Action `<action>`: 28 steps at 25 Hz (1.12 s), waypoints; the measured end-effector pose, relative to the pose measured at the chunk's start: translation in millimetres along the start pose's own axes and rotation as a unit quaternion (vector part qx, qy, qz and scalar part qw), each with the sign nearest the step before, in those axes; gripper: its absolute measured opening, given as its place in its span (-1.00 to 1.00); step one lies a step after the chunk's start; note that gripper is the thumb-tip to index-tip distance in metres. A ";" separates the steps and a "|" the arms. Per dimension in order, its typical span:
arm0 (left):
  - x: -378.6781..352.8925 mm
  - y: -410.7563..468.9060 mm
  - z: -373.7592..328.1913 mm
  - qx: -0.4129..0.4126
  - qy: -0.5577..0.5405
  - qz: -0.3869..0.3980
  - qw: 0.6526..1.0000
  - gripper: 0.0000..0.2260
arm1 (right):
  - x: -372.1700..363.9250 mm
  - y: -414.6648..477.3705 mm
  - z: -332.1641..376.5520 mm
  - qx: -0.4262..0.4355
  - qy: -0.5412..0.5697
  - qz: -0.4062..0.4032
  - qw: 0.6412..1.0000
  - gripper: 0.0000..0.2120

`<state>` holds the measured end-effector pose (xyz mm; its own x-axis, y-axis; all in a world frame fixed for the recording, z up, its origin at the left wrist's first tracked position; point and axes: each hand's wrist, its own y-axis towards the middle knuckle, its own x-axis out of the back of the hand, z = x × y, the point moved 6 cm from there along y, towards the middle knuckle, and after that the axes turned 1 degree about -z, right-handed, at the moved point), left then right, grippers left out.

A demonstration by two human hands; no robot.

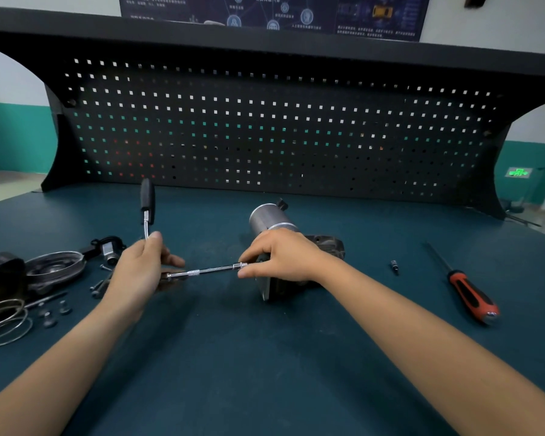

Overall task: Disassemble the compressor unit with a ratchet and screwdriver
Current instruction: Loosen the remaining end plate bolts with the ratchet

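My left hand clasps the chrome, black-handled ratchet while my right hand pinches its socket end against the grey cylindrical metal compressor unit mid-bench, and writing on the dark wall poster is too blurred to read.

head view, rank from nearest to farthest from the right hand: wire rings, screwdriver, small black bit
1. small black bit, just right of the right hand
2. screwdriver, farther right
3. wire rings, far left edge
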<state>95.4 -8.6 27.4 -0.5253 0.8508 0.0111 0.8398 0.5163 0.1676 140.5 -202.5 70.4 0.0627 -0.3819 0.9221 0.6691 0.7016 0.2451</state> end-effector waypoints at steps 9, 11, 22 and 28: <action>3.1 -30.0 -48.7 -0.377 0.028 -0.022 0.926 -0.83 | 3.6 -3.0 -1.3 -0.021 0.050 -0.011 0.998 -0.75; 2.4 -22.2 -37.8 -0.298 0.014 -0.042 0.953 -0.77 | 2.4 -2.5 -1.2 -0.021 0.037 -0.003 0.999 -0.68; 2.0 -20.7 -34.8 -0.257 0.017 -0.038 0.966 -0.74 | -1.4 1.8 -1.8 0.002 0.042 0.019 0.999 -0.80; -0.2 -54.2 -61.1 -0.560 0.078 0.020 0.824 -0.82 | 1.7 -0.4 -5.3 -0.008 0.119 0.029 0.992 -0.91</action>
<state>41.6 -42.7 78.6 -0.5859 0.7962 0.1509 0.2487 -0.0005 0.9686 144.2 -206.6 70.3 0.2731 -0.4738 0.8372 0.6713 0.7172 0.1869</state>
